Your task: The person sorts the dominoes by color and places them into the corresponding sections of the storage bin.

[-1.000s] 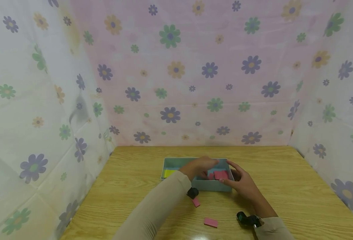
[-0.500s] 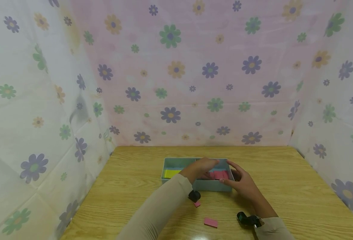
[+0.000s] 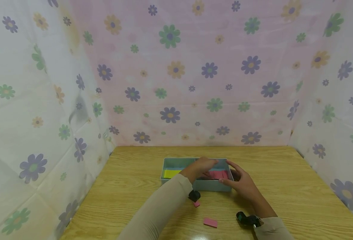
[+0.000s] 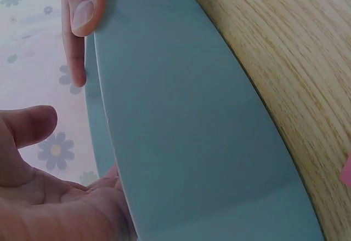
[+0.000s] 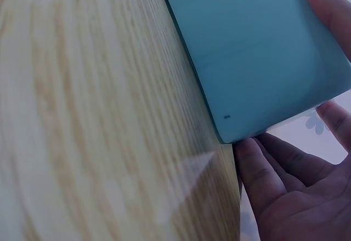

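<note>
A blue-green divided box (image 3: pixel 213 186) stands on the wooden table. My left hand (image 3: pixel 202 165) reaches down into its right compartment, where flat pink pieces (image 3: pixel 219 175) lie. In the left wrist view the thumb of my left hand (image 4: pixel 33 126) sticks out straight, apart from the other fingers, whose tips are hidden behind the box wall. At the box's right end my right hand (image 3: pixel 244 182) grips it, thumb on the front rim and fingers around the end. The right wrist view has the right hand's fingers (image 5: pixel 260 170) against the lower corner. Flat yellow pieces (image 3: pixel 171 173) lie in the left compartment.
On the table in front of the box lie one pink piece (image 3: pixel 210 222) and another pink piece (image 3: pixel 196 203), partly covered by the left wrist camera (image 3: pixel 194 195). Flower-patterned cloth (image 3: pixel 176 66) walls in the table at the back and both sides.
The pink pieces in the right compartment have shifted and spread slightly under my left hand, which moved a little. My right hand has stayed on the box's end.
</note>
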`<state>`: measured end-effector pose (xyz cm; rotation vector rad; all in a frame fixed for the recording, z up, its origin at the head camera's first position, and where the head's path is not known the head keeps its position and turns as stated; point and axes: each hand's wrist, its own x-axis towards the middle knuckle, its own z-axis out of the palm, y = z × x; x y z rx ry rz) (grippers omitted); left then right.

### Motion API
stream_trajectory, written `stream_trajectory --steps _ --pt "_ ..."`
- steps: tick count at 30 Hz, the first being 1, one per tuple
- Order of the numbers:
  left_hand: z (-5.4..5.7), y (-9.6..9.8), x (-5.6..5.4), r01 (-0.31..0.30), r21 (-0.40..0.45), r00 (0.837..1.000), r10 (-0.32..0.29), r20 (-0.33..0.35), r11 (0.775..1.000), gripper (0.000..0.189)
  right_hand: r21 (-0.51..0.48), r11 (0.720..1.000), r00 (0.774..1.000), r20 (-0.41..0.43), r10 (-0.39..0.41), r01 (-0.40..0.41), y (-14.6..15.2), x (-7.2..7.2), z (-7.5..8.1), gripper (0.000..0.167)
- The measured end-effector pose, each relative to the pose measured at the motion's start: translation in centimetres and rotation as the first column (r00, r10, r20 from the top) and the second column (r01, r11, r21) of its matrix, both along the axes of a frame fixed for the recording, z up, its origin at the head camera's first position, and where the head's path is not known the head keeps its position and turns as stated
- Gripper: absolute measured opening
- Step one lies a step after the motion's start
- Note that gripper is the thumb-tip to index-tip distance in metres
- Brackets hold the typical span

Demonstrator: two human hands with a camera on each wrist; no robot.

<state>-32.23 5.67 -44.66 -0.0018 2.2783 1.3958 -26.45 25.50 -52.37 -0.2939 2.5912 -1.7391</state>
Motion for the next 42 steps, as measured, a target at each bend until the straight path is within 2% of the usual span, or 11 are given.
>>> stream_trajectory --steps 5,13,21,26,30,34,42 --pt "-0.4 0.2 -0.6 0.021 -0.052 1.000 -0.022 -0.009 0.998 0.060 -0.002 1.000 1.000 -0.007 -0.001 0.001 -0.1 0.0 0.0 0.086" --pt "-0.2 0.2 -0.5 0.050 -0.054 0.999 -0.051 -0.014 0.997 0.059 -0.002 1.000 1.000 -0.001 0.003 -0.003 0.0 0.0 0.0 0.086" --pt "0.5 0.0 0.1 0.049 -0.074 0.998 -0.052 -0.035 0.996 0.062 0.008 1.000 1.000 0.004 0.000 0.000 0.0 0.0 0.2 0.086" --pt "1.5 -0.7 0.6 0.086 -0.127 0.990 -0.099 -0.103 0.988 0.062 0.007 1.000 1.000 0.015 0.002 -0.002 0.0 0.0 0.2 0.086" --pt "2.3 -1.5 1.1 0.104 -0.049 0.985 -0.110 -0.136 0.993 0.061 0.004 1.000 1.000 0.017 0.000 -0.001 0.0 0.0 0.1 0.087" --pt "2.9 -2.8 1.8 0.094 0.063 0.986 -0.084 -0.145 0.994 0.060 0.005 1.000 1.000 0.018 -0.003 0.002 0.0 0.0 0.1 0.087" --pt "3.2 -5.9 2.9 0.163 0.167 0.966 -0.123 -0.226 0.972 0.051 -0.018 1.000 1.000 0.007 -0.006 0.007 -0.1 -0.1 -0.1 0.088"
